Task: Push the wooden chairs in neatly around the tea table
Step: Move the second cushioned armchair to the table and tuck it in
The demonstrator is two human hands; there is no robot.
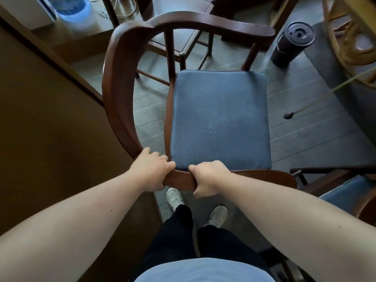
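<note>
A dark wooden chair [116, 94] with a curved horseshoe rail and a blue seat cushion [219, 121] fills the middle of the head view. My left hand [150, 169] grips the rail at its near left bend. My right hand [207, 178] grips the same rail just to the right, fingers wrapped under it. The brown tea table [40, 123] runs along the left, its edge close to the chair's left arm. A second chair with a blue cushion [345, 192] shows partly at the lower right.
A wooden stool or small table frame [183, 41] stands beyond the chair. A black cylindrical bin [291, 43] sits on the grey plank floor at the upper right. A water jug [69, 9] is at the top left. A yellow cord [325, 94] crosses the right side.
</note>
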